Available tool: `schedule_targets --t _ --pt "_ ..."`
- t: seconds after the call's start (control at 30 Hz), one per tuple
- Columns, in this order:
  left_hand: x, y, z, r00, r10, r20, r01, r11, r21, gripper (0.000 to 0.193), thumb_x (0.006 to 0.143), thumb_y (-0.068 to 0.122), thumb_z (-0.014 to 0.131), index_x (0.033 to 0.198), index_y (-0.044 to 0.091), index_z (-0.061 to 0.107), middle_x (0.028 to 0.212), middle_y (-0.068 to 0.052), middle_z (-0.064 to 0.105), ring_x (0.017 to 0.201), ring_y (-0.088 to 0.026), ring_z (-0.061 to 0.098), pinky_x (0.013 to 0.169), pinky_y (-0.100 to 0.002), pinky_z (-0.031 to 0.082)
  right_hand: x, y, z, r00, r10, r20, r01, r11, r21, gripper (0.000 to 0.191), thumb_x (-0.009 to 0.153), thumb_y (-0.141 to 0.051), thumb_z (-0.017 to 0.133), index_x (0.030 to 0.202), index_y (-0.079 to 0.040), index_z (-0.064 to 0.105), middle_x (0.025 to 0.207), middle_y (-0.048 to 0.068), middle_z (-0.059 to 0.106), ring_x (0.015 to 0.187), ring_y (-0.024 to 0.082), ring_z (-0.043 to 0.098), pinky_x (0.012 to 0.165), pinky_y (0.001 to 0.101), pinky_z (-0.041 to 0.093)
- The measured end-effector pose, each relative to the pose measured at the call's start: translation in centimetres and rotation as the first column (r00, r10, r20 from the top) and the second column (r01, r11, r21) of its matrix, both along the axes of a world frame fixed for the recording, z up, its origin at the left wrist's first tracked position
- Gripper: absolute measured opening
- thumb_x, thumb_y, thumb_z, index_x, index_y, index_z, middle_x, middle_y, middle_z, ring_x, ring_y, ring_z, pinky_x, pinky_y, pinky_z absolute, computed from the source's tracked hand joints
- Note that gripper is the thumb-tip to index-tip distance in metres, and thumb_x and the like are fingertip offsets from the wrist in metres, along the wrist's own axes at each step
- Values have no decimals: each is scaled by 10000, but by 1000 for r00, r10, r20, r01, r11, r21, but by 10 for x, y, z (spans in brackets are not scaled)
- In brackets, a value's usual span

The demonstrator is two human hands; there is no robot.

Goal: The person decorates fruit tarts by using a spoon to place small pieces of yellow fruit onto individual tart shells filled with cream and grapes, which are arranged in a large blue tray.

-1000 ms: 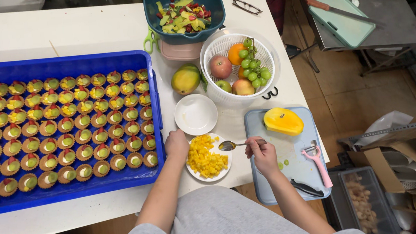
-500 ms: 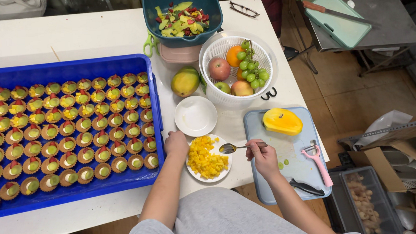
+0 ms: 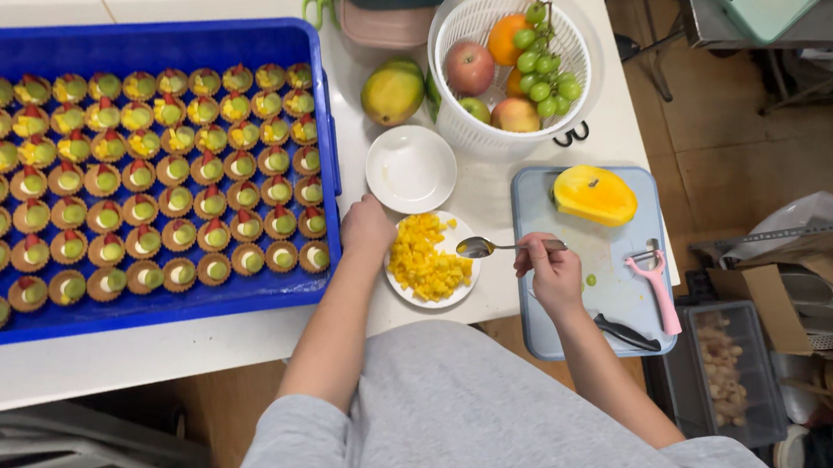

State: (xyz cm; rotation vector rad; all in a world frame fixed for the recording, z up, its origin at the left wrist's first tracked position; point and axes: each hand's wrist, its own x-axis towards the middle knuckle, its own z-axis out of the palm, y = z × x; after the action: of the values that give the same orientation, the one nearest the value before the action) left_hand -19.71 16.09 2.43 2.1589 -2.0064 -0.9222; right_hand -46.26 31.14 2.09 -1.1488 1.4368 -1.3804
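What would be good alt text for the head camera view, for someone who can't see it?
Seen from above, the right hand holds a spoon over a plate of diced yellow fruit, while the left hand rests beside a blue tray filled with rows of small tarts. Nearby are a peeled mango on a cutting board and a fruit basket.

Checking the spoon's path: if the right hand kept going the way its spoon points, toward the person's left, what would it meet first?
The right hand holds a spoon whose bowl already hangs at the edge of the white plate. Going on leftward, it would probably meet the diced mango first, then the left hand; its height above the plate is unclear.
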Motion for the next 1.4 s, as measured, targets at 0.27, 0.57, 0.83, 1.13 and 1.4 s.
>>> schedule_targets --t 0.27,0.57,0.83,1.13,1.4 --pt "4 50 -9 201 443 -873 -421 844 331 163 885 6 591 1048 7 585 902 -74 643 748 -162 674 668 -308 612 1 -1 -6 994 -19 110 16 999 34 266 1106 -228 540 1074 17 640 822 80 644 710 152 642 612 293 574" --pt "6 82 -31 304 447 -841 -221 892 394 198 917 28 603 1113 5 617 950 -68 657 804 -138 667 698 -298 582 7 -15 -7 982 -52 182 36 995 89 285 1104 -258 553 1067 11 639 819 79 636 705 166 647 597 298 565" --pt "18 81 -37 790 112 -603 -254 955 -155 426 827 -13 628 1253 -7 613 1234 -169 645 1106 -311 632 934 -378 512 7 -14 -9 973 -85 215 57 989 134 282 1105 -261 546 1073 5 632 824 70 635 701 162 648 594 298 569" --pt "10 47 -16 984 -17 -177 -21 977 -211 737 809 -85 566 1518 2 387 1467 -210 452 1329 -419 456 1119 -448 420 31 -27 4 974 -24 225 0 994 106 255 1110 -228 538 1079 7 631 823 69 645 690 155 650 605 291 575" --pt "4 58 -23 385 299 -873 -593 805 14 545 997 62 407 1529 7 306 1572 -229 388 1403 -350 452 1156 -417 375 107 -91 23 984 176 -32 -173 982 78 227 1071 -182 587 1072 21 688 837 79 698 703 124 667 573 261 563"
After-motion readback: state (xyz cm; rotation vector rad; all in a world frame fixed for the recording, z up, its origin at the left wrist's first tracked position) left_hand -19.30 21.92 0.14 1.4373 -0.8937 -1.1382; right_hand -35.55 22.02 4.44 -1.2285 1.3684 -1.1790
